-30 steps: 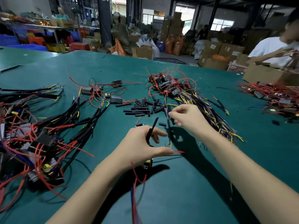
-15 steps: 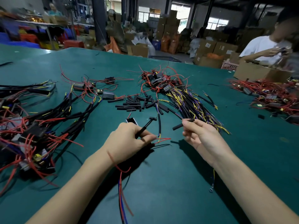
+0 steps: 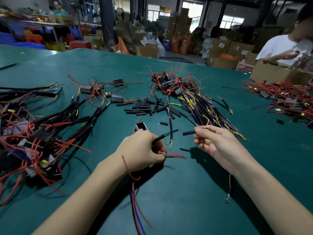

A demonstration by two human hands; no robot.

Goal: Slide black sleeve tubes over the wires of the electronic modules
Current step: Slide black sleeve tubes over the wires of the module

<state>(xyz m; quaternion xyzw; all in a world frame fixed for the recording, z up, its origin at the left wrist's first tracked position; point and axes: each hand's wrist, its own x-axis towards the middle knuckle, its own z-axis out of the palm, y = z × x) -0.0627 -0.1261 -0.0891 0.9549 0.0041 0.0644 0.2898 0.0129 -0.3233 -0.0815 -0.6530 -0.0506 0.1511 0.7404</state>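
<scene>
Holding: left hand (image 3: 141, 152) grips a black sleeved wire (image 3: 165, 136); fingers curled round it, thumb clamped on top.
Sleeved wire axis: long axis runs lower-left to upper-right, free end pointing up-right toward the right hand; thin bare end past the sleeve tip.
Red lead: short red wire (image 3: 175, 155) sticks out rightward from under the left thumb, approx. level.
Module: small electronic module (image 3: 142, 127) shows just above the left knuckles, partly hidden by the hand; probably held in the same grip, can't confirm.
Trailing wires: red and blue wires (image 3: 136, 206) hang from under the left wrist toward the near edge.
Right hand: right hand (image 3: 218, 144), palm facing left, thumb and forefinger pinched on one short black sleeve tube (image 3: 188, 132); other fingers loosely bent below.
Tube axis: near horizontal, open end pointing left at the sleeved wire tip; tube and wire tip close but apart.
Both hands: raised over the green table (image 3: 194, 192), forearms coming in from the bottom edge.
Loose tubes: pile of black tubes (image 3: 144, 107) on the table beyond the hands, lying in mixed directions.
Unsleeved stock: bundle of modules w/ yellow, purple, red wires (image 3: 194, 102) fanning toward lower-right.
Done side: heap of sleeved modules (image 3: 33, 129) at far left.
Ring terminal: yellow wire w/ ring end (image 3: 227, 192) beside the right forearm.
Writing: carton labels in the background too small to read.
</scene>
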